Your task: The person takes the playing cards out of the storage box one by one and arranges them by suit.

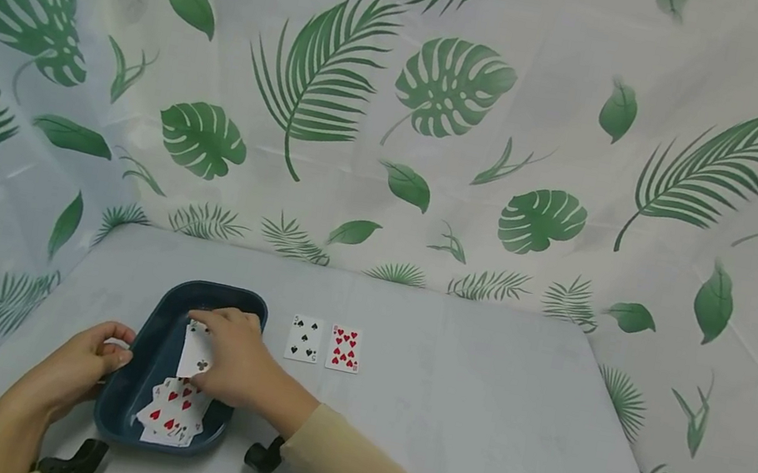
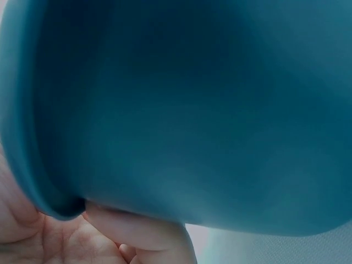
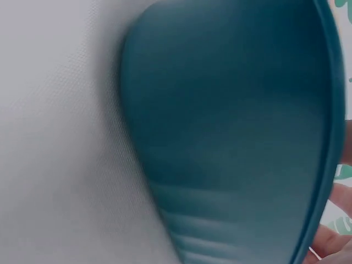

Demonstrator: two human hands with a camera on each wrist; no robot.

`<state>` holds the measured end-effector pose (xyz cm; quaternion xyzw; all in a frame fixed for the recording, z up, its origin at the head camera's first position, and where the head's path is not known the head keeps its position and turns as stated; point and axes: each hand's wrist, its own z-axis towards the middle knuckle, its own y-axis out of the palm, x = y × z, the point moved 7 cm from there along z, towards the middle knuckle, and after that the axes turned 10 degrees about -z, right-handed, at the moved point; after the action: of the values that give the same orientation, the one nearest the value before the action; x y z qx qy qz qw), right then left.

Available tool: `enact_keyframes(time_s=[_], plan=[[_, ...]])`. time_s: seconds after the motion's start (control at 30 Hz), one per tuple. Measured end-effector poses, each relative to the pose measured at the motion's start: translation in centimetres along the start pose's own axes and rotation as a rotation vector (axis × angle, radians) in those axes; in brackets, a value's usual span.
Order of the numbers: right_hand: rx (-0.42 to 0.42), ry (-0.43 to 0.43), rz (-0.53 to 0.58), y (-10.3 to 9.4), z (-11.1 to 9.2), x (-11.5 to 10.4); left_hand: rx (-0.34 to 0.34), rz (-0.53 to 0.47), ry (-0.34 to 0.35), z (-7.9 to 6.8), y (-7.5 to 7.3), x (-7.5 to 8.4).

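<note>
Fingers of the right hand [image 1: 235, 363] curl down over a single club card [image 1: 196, 352], pinching it by its upper edge so that it stands lifted above the rest. That card hangs inside the dark blue tray [image 1: 170, 318], just above a loose fan of mostly red cards [image 1: 173, 413] lying face up at the tray's near end. The left hand [image 1: 82, 366] is closed round the tray's left rim; the left wrist view shows a finger [image 2: 137, 228] tucked under the lip, a grip that seems meant to steady the tray while the other hand picks. Beyond the tray's right side, two cards lie face up side by side on the grey table [image 1: 468, 421]: a spade card [image 1: 304, 339] and a heart card [image 1: 345, 348], squared neatly as if set out in a row.
</note>
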<state>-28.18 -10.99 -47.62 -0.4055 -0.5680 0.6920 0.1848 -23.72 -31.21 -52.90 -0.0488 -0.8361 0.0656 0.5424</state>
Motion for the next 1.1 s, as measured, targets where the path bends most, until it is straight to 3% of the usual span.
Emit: enact_keyframes(time_s=[0.53, 1.1], plan=[[0.055, -0.036, 0.09, -1.3, -2.0, 1.8, 0.009, 0.013, -0.003, 0.3, 0.0, -0.3], [0.074, 0.028, 0.14, -3.0, -3.8, 4.0, 0.012, 0.011, -0.006, 0.1, 0.1, -0.2]])
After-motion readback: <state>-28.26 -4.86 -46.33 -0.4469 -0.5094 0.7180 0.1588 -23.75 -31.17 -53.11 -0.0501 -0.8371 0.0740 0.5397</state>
